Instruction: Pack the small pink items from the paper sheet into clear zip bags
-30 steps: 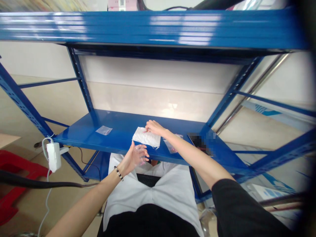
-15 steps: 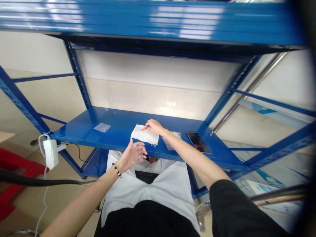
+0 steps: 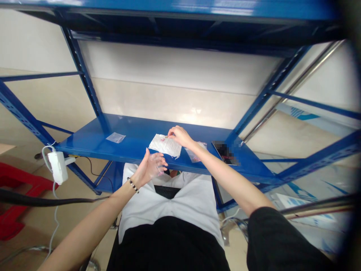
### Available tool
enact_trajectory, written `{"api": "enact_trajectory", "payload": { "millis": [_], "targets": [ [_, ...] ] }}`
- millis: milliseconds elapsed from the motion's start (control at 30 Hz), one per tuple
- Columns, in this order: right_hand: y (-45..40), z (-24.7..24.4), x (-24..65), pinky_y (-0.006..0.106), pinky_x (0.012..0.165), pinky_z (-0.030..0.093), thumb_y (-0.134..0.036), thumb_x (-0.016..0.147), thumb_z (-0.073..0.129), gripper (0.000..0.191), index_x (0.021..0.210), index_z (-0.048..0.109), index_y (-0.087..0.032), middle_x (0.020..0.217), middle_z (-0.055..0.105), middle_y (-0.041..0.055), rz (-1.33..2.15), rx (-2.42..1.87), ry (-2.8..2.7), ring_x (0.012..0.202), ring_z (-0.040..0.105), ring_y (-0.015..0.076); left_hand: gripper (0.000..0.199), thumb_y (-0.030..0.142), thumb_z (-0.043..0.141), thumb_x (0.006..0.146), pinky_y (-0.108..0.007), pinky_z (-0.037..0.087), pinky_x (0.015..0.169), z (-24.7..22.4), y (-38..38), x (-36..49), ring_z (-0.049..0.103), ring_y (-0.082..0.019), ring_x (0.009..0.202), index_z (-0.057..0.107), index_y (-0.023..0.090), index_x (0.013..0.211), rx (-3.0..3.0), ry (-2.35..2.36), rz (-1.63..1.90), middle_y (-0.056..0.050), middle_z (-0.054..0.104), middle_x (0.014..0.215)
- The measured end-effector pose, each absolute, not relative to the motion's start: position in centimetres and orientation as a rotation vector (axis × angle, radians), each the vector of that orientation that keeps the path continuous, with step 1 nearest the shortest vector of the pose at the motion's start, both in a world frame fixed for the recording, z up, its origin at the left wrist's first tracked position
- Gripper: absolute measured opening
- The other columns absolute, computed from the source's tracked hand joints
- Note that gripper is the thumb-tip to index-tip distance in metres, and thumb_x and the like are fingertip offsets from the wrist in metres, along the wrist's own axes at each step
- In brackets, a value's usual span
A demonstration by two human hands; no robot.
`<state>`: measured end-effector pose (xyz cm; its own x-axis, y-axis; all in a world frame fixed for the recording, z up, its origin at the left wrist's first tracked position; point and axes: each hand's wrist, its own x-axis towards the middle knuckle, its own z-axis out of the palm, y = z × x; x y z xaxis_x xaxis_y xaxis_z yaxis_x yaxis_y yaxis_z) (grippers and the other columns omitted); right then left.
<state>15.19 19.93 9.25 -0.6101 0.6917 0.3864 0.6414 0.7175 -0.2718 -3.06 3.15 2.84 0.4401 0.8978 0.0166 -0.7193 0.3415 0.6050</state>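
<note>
Head view — right hand [image 3: 179, 136], at white sheet [image 3: 164, 146], left hand [image 3: 146, 165] holding plastic [image 3: 156, 165]

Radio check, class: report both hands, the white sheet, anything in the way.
Left hand holding clear plastic. Right hand at far edge of white sheet, grip unclear. Sheet on blue shelf. Right forearm partly hiding plastic bag.

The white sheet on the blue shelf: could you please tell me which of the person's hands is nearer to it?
The right. The right hand is at the far right corner of the white sheet; the left hand is off it, in front of its near edge.
</note>
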Motion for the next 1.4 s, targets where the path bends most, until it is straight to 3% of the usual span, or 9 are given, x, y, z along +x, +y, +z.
{"api": "enact_trajectory", "payload": {
  "millis": [233, 400, 667, 1400],
  "targets": [
    [10.0, 9.8, 15.7, 0.027, 0.066, 0.042, -0.027, 0.081, 0.069, 0.012, 0.082, 0.072, -0.016, 0.085, 0.073, 0.0047, 0.77, -0.882, -2.047, 0.076, 0.063, 0.0173, 0.065, 0.063, 0.032, 0.094, -0.037, 0.055, 0.075, 3.8, 2.4, -2.6, 0.069, -0.023, 0.078, 0.065, 0.008, 0.103, 0.336, 0.309, 1.155, -0.013, 0.069, 0.085],
    [3.2, 7.2, 18.5, 0.029, 0.071, 0.046, -0.035, 0.082, 0.071, 0.019, 0.087, 0.072, -0.017, 0.088, 0.072, 0.0057, 1.153, -0.873, -1.989, 0.079, 0.064, 0.0183, 0.064, 0.063, 0.033, 0.094, -0.038, 0.054, 0.076, 3.6, 0.9, -2.2, 0.069, -0.025, 0.078, 0.065, 0.008, 0.101, 0.365, 0.317, 1.108, -0.014, 0.069, 0.082],
    [1.8, 4.3, 20.8, 0.03, 0.07, 0.047, -0.038, 0.076, 0.077, 0.021, 0.083, 0.071, -0.019, 0.082, 0.069, 0.0047, 1.445, -0.938, -1.677, 0.075, 0.062, 0.0175, 0.061, 0.062, 0.033, 0.094, -0.04, 0.053, 0.076, 3.5, 1.4, -1.2, 0.068, -0.027, 0.081, 0.065, 0.01, 0.098, 0.428, 0.297, 0.977, -0.014, 0.068, 0.085],
    [1.8, 2.7, 19.7, 0.027, 0.063, 0.045, -0.035, 0.071, 0.08, 0.023, 0.082, 0.071, -0.017, 0.076, 0.069, 0.0033, 1.56, -0.935, -1.533, 0.063, 0.058, 0.0128, 0.056, 0.058, 0.037, 0.095, -0.039, 0.052, 0.08, 2.0, 1.3, -0.6, 0.068, -0.026, 0.082, 0.066, 0.009, 0.099, 0.469, 0.369, 1.026, -0.014, 0.069, 0.084]
  ]
}}
